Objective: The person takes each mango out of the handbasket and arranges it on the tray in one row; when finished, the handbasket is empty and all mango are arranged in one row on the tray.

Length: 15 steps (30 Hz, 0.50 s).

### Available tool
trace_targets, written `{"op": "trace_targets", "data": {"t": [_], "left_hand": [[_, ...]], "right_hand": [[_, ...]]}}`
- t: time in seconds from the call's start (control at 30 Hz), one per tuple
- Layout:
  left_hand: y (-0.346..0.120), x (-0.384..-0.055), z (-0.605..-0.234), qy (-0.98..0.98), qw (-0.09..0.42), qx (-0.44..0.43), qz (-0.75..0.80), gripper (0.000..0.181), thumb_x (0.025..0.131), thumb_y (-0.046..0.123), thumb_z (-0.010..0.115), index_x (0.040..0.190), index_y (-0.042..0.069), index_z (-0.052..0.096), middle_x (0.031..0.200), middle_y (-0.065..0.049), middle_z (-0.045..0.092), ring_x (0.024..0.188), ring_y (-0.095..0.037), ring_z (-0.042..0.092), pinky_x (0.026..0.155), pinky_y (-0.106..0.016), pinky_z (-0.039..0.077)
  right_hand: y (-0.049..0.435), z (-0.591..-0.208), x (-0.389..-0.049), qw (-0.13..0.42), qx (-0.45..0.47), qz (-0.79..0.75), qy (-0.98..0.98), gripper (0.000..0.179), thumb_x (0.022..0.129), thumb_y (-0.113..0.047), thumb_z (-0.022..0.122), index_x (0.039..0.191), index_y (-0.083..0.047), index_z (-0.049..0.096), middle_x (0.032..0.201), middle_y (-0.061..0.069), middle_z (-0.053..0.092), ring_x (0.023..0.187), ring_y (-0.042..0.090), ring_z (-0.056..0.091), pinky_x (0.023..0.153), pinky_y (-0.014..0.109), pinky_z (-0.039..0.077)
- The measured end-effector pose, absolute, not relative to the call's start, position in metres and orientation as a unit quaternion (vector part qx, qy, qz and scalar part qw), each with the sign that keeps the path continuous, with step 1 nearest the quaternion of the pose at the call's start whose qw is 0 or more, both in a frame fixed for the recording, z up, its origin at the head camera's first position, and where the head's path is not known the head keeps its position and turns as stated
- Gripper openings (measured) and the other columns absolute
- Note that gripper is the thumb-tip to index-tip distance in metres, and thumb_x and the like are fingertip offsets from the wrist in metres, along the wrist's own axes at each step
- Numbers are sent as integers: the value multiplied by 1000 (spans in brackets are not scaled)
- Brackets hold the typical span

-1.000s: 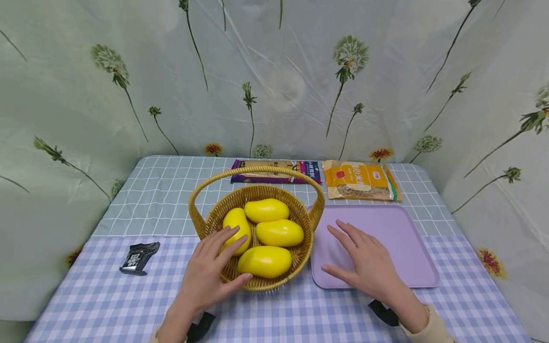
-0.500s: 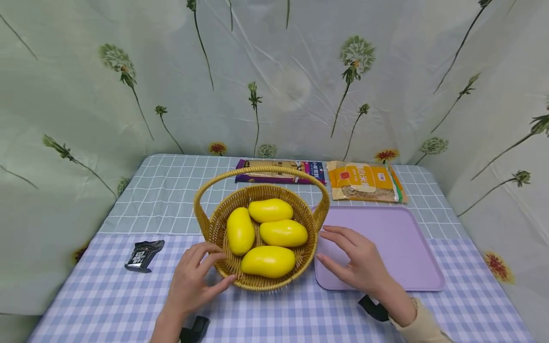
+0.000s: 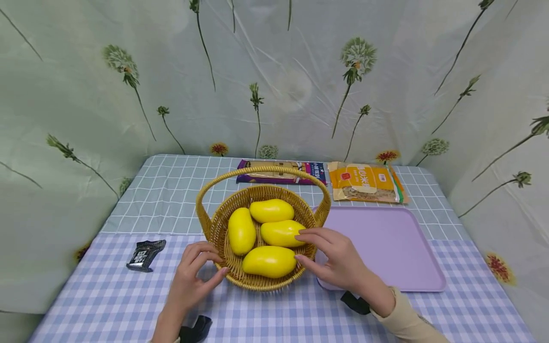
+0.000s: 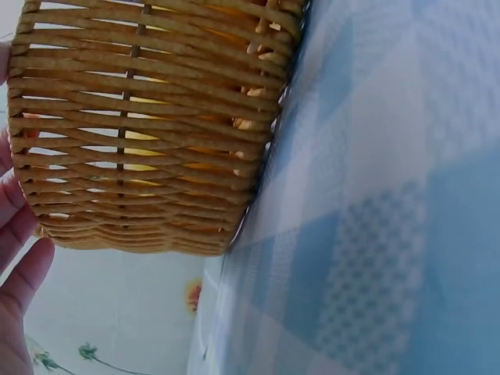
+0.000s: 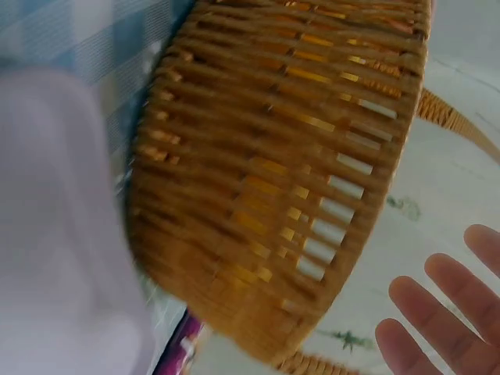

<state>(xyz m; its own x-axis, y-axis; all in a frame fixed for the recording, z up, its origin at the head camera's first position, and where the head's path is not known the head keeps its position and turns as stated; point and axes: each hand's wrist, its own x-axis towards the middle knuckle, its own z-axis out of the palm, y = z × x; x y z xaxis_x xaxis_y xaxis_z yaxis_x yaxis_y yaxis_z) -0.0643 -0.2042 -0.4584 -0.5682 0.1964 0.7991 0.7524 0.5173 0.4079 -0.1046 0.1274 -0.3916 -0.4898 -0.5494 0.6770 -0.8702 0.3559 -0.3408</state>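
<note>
A wicker basket (image 3: 265, 285) with a tall arched handle stands on the checked cloth, holding several yellow mangoes (image 3: 269, 261). At its front left, my left hand (image 3: 191, 276) grips the rim between fingers and thumb; in the left wrist view the left thumb (image 4: 30, 273) lies outside the weave. My right hand (image 3: 336, 257) hovers over the basket's right rim, thumb and fingers spread apart. Its fingertips are by the right-hand mango (image 3: 279, 233); whether they touch it I cannot tell. The right wrist view shows the right fingers (image 5: 430, 308) extended above the rim.
A lilac tray (image 3: 386, 238) lies right of the basket, partly under my right arm. Behind are a purple noodle-like packet (image 3: 279, 178) and an orange bag of grain (image 3: 366, 183). A small black wrapper (image 3: 145, 256) lies at left. A patterned curtain surrounds the table.
My left hand has drawn back from above the mangoes to the basket's front-left rim and taken hold there. My right hand has moved left from over the tray to the basket's right side.
</note>
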Motion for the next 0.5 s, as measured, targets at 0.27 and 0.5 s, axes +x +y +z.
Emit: {"op": "trace_targets", "data": {"t": [0.27,0.5], "left_hand": [[-191,-62,-438,-770,365,-286,-438,28,88,30,68,77,5,61,87,-15,57,91,-31,49,92,-29,33],[-188,-60,-433,-760,363,-280,-460,29,87,29,69,75,4,60,88,-9,58,91,-29,48,91,-28,33]], "right_hand": [[106,-391,-111,153,450,340,-811,28,90,-34,65,110,-14,66,107,-3,64,99,10,61,82,29,50],[90,-388,-117,52,426,318,-845,33,92,-39,61,110,-13,67,106,-3,65,94,10,60,79,29,50]]}}
